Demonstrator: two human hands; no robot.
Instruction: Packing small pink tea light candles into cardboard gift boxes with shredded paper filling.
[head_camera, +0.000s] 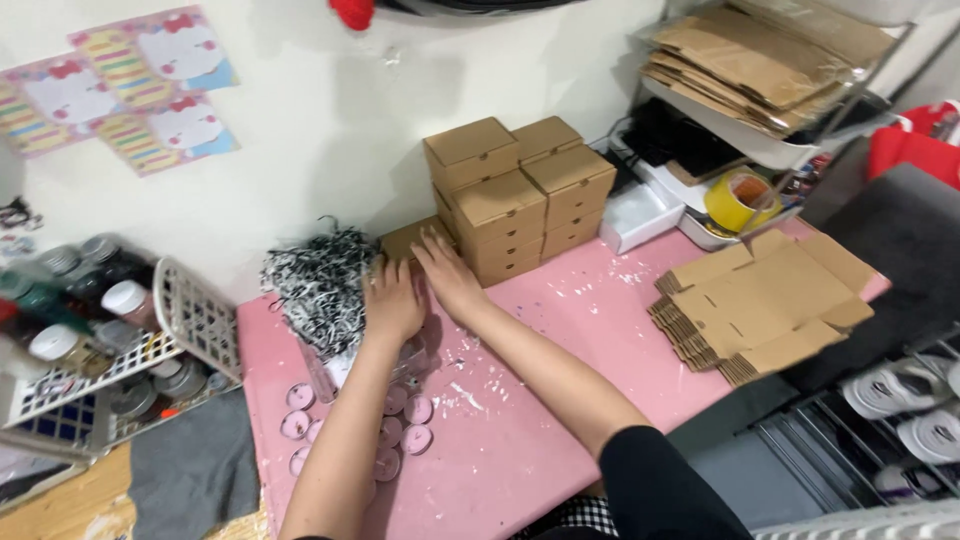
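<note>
My left hand (392, 299) and my right hand (447, 277) rest side by side, palms down, on a small brown cardboard box (404, 240) that lies on the pink table (560, 330). The box sits against the wall, just left of a stack of closed brown boxes (515, 195). A heap of black-and-white shredded paper (318, 285) lies right beside my left hand. Several small pink tealight candles (402, 430) sit on the table under my left forearm. Most of the box is hidden by my hands.
A pile of flat, unfolded cardboard boxes (765, 300) lies at the table's right side. A white basket (150, 340) with jars stands at the left. A shelf at the back right holds a yellow tape roll (738, 200) and brown flat cardboard (760, 65).
</note>
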